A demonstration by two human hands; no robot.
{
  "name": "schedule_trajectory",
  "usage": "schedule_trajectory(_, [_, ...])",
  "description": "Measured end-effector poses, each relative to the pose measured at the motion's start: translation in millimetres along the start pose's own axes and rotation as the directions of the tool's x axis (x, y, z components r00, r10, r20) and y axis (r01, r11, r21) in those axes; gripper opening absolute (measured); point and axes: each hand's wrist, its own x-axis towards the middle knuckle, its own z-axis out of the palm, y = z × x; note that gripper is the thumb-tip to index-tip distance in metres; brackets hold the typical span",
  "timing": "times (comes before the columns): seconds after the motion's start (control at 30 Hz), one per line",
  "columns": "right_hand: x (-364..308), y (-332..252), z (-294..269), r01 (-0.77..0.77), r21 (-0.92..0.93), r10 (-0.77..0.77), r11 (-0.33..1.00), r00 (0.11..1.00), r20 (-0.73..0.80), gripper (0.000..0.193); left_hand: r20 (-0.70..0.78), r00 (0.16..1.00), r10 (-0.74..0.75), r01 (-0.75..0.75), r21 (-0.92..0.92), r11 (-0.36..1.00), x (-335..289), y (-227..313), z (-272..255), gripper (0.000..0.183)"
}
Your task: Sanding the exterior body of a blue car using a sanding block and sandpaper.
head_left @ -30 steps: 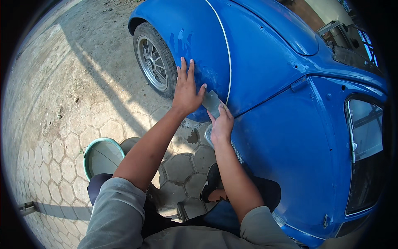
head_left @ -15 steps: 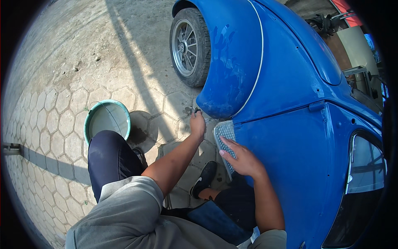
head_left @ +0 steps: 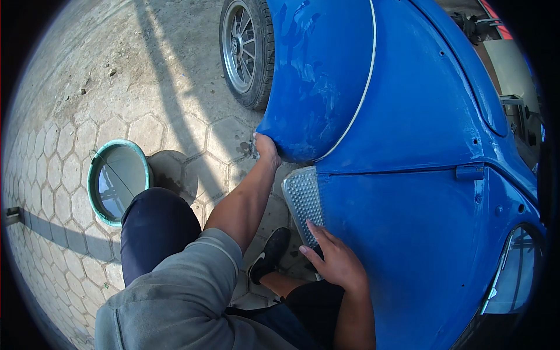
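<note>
At the lower rim of the blue car fender [head_left: 315,87], my left hand [head_left: 268,148] is closed, thumb side up. Its fingers curl in by the edge, mostly hidden, and whatever they may hold cannot be made out. My right hand [head_left: 338,259] is open with fingers stretched out, its fingertips over the studded metal running board [head_left: 303,195] beside the door. Whether they touch the board is unclear. Pale smears and wet-looking streaks mark the fender's blue paint.
A teal bucket [head_left: 93,201] of cloudy water stands by my left knee on hexagonal paving [head_left: 70,201]. The car's wheel [head_left: 248,52] is beyond my left hand. To the right lie the blue door [head_left: 402,233] and its window [head_left: 516,271]. My shoe [head_left: 271,254] rests below the running board.
My left hand has come up against the fender's lower rim; a small dark thing at its fingertips is no longer visible. My right hand has slid nearer me along the running board. The view has shifted.
</note>
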Motion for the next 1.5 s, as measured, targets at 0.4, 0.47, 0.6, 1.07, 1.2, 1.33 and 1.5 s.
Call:
schedule_trajectory(0.4, [3,-6,-26,0.15,0.064,-0.147,0.987,0.988,-0.046,0.076,-0.312,0.715,0.626,-0.461,0.462,0.757,-21,-12,59,0.075])
schedule_trajectory(0.47, [-2,-1,-23,0.1,0.051,-0.099,0.994,0.995,-0.015,0.077,-0.303,0.815,0.495,-0.434,0.247,0.866,-17,-8,52,0.077])
schedule_trajectory(0.6, [-9,2,-27,0.029,0.002,-0.029,1.0,0.999,-0.035,0.077,-0.321,0.869,0.377,-0.335,0.179,0.925,-5,-19,46,0.075])
schedule_trajectory(1.07, [9,-23,-25,0.105,0.011,-0.104,0.994,0.994,-0.045,0.076,-0.366,0.854,0.368,-0.292,0.249,0.924,-23,-21,53,0.077])
schedule_trajectory(1.2, [13,-22,-14,0.085,-0.015,-0.085,0.996,0.996,-0.032,0.076,0.046,0.999,-0.006,0.007,-0.01,1.0,-10,24,1,0.082])
schedule_trajectory(1.33, [10,-19,-20,0.071,0.035,-0.071,0.997,0.997,0.002,0.076,-0.388,0.881,0.27,-0.178,0.258,0.95,-58,-33,66,0.089])
schedule_trajectory(1.5, [14,-20,-30,0.055,-0.025,-0.056,0.998,0.998,-0.039,0.077,-0.358,0.914,0.191,-0.098,0.262,0.96,-95,-31,106,0.099])
